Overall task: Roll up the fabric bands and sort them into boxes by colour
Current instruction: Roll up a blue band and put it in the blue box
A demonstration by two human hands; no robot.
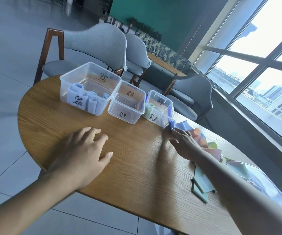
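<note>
- The left hand (87, 150) lies flat on the round wooden worktop (136, 167), on the near side of the middle box, its grip slack with fingers spread and nothing in it.
- The right hand (184, 143) reaches to the near right corner of the green box (160, 111); its grip pinches the end of a pale blue band (180, 125) at the fingertips.
- A loose pile of bands (209, 150), pink, green and blue, lies on the worktop to the right of the green box, partly under the right forearm.
- The middle box (126, 106), touching the green box's left side, shows no bands.
- The blue box (89, 87), left of the middle box, holds several rolled blue bands (92, 100).
- Grey chairs (99, 44) stand beyond the boxes.
</note>
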